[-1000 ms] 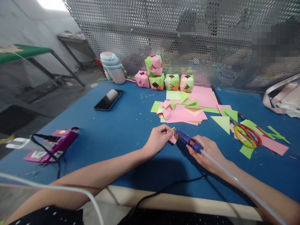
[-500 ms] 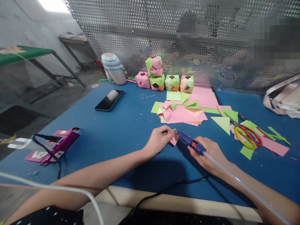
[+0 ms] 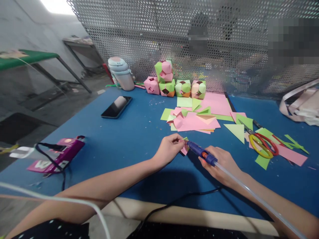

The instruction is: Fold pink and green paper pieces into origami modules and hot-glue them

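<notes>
My left hand (image 3: pixel 170 147) pinches a small folded paper piece (image 3: pixel 184 148), pink with a bit of green, above the blue tabletop. My right hand (image 3: pixel 221 162) is wrapped round a blue hot glue gun (image 3: pixel 201 152), with a clear glue stick (image 3: pixel 246 187) running out of its back. The gun's nozzle is at the pink paper's right edge; whether glue is coming out cannot be made out. Beyond the hands lies a pile of pink, green and orange paper (image 3: pixel 199 121). A pale green paper triangle (image 3: pixel 235 132) lies to the right of it.
Scissors (image 3: pixel 261 142) lie on paper scraps at right. Folded paper cubes (image 3: pixel 166 88) stand at the back beside a bottle (image 3: pixel 122 74). A phone (image 3: pixel 116 107) and a purple pouch (image 3: pixel 59 155) are on the left. A black cord (image 3: pixel 174 201) crosses the front edge.
The glue gun has shifted slightly left, its nozzle further over the pink paper. My left hand has stayed almost in place.
</notes>
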### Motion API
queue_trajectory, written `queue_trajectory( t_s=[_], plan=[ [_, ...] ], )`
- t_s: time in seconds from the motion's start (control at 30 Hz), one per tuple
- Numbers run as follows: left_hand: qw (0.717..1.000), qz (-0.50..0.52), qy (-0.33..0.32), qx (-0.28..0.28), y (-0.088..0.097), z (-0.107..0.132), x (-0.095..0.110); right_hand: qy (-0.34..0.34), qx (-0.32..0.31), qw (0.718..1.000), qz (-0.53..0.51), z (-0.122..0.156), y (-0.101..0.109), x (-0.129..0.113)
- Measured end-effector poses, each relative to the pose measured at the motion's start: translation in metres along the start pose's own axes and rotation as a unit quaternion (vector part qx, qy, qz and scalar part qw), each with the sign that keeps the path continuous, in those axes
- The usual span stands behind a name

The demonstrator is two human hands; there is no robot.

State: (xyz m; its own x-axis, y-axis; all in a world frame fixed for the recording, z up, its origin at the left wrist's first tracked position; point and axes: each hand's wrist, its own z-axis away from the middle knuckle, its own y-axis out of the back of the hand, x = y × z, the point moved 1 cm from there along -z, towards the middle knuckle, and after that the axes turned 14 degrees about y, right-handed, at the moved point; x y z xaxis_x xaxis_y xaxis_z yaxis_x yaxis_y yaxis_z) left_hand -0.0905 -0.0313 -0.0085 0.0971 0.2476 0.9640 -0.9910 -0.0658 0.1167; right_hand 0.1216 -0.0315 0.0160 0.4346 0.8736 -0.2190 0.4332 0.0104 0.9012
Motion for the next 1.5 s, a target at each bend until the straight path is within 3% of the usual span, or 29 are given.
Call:
queue_trajectory(
  t_s=[0.43,0.77,1.5],
  plan=[
    [1.000,0.002,0.000,0.005,0.0006,-0.0011,-0.0014,-0.002,0.014,0.999,0.031,0.0020,-0.0012,0.0027],
    [1.000,0.007,0.014,0.013,0.0007,0.0003,0.0012,-0.037,0.016,0.999,0.027,0.0017,-0.0002,0.0019],
    [1.000,0.018,0.022,0.013,0.0007,0.0002,0.0025,-0.045,0.026,0.999,-0.007,0.0001,0.0027,0.0004]
  ],
)
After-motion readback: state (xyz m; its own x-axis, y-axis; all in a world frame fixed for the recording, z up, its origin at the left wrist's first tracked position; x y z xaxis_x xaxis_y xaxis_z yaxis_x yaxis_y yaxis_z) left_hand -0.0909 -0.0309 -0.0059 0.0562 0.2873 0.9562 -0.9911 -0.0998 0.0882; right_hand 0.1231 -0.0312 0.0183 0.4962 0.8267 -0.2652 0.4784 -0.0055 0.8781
